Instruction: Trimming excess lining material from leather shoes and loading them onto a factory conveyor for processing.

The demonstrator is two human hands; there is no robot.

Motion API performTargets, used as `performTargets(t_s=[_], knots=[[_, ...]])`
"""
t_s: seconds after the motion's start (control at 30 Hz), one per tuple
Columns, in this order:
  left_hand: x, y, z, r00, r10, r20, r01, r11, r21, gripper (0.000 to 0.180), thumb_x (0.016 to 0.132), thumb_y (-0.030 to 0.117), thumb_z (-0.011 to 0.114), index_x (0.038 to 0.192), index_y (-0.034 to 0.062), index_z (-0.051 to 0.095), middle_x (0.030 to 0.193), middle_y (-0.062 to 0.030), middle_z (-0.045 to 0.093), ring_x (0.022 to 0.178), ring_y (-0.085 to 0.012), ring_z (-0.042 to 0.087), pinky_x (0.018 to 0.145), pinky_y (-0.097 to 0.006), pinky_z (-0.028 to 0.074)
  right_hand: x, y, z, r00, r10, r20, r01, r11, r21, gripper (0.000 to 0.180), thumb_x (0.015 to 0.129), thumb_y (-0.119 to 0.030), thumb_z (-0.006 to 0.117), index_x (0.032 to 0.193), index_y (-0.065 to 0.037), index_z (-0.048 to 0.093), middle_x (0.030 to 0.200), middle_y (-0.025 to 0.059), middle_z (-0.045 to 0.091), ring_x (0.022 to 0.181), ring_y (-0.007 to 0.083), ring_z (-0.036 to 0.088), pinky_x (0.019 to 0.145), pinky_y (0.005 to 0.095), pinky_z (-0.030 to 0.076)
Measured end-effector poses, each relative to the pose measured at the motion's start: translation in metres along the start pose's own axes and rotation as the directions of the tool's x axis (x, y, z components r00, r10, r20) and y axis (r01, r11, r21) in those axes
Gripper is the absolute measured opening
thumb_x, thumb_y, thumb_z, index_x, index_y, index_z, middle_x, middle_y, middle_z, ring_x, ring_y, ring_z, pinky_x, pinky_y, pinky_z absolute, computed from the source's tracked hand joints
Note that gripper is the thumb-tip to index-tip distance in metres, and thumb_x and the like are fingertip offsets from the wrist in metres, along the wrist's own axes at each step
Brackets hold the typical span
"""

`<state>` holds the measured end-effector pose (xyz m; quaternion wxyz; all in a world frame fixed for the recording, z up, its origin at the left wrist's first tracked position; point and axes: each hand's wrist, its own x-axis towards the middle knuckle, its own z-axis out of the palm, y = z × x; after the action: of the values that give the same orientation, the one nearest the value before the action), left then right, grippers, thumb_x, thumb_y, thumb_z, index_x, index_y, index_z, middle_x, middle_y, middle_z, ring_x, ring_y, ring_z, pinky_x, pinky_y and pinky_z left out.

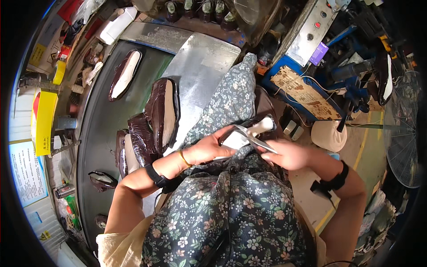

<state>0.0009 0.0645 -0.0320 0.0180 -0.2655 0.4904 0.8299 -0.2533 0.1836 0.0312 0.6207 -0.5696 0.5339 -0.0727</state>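
A dark brown shoe upper [265, 120] with a white underside lies bottom up at my lap, over the flowered apron. My left hand [207, 148] grips its near end, with the thumb along the white underside. My right hand [288, 154] is closed around silver metal scissors [255, 139], whose blades lie across the shoe's edge; blur and the fingers hide part of the handles. Left of my left hand, a brown shoe [162, 115] with a beige sole side leans by a film-wrapped shoe [141, 138].
A dark belt surface [98, 133] at left carries another shoe [126, 75] and a small shoe piece [103, 180]. A metal sheet [202, 58] lies beside it. At right stand a blue machine [271, 82] with buttons, a cream roll [328, 135] and a fan [402, 129].
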Motion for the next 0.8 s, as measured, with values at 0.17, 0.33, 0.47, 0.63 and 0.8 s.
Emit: performTargets(t_s=[0.17,0.33,0.47,0.63,0.8], knots=[[0.001,0.003,-0.007,0.999,0.006,0.033,-0.006,1.000,0.002,0.079,0.086,0.007,0.069,0.152,0.0071,0.025,0.122,-0.0024,0.056,0.103,-0.0076,0.052,0.092,-0.024,0.044,0.029,-0.006,-0.034,0.981,0.016,0.195,-0.003,0.998,-0.066,0.025,0.102,-0.025,0.044,0.105,-0.001,0.052,0.084,0.0077,0.055,0.083,0.0131,0.053,0.074,0.0326,0.044],[0.009,0.005,-0.012,1.000,-0.007,-0.021,0.008,0.998,0.058,0.071,0.094,0.014,0.062,0.152,0.0051,0.022,0.132,-0.0065,0.052,0.116,-0.0118,0.049,0.101,-0.026,0.039,0.022,0.018,-0.022,0.989,-0.068,0.130,0.027,0.956,0.291,0.024,0.102,-0.023,0.046,0.112,-0.006,0.058,0.090,-0.0001,0.049,0.081,0.0095,0.048,0.074,0.0285,0.043],[0.019,-0.004,-0.017,0.999,0.040,-0.011,-0.039,0.992,0.119,0.062,0.099,0.023,0.055,0.150,0.0022,0.026,0.140,-0.0080,0.048,0.127,-0.0139,0.043,0.108,-0.028,0.033,0.016,0.019,-0.030,0.987,0.047,0.154,-0.096,0.941,0.323,0.029,0.100,-0.026,0.050,0.120,-0.007,0.059,0.089,-0.0011,0.052,0.083,0.0078,0.049,0.074,0.0257,0.043],[0.021,0.017,-0.015,0.998,-0.047,-0.044,0.060,0.932,0.357,0.062,0.098,0.024,0.058,0.148,0.0025,0.030,0.136,-0.0079,0.052,0.122,-0.0135,0.048,0.106,-0.028,0.036,0.013,-0.013,-0.046,0.964,0.162,0.212,-0.243,0.860,0.449,0.028,0.100,-0.029,0.051,0.112,-0.004,0.060,0.080,-0.0010,0.054,0.076,0.0080,0.050,0.069,0.0295,0.044],[0.022,-0.005,-0.025,0.993,0.058,-0.106,-0.022,0.949,0.314,0.058,0.097,0.023,0.059,0.146,0.0041,0.035,0.131,-0.0100,0.056,0.118,-0.0144,0.051,0.102,-0.028,0.039,0.040,0.016,-0.020,0.998,-0.009,-0.067,-0.001,0.990,-0.139,0.041,0.097,-0.035,0.054,0.085,0.005,0.058,0.080,0.0261,0.061,0.076,0.0438,0.059,0.069,0.0469,0.046]])
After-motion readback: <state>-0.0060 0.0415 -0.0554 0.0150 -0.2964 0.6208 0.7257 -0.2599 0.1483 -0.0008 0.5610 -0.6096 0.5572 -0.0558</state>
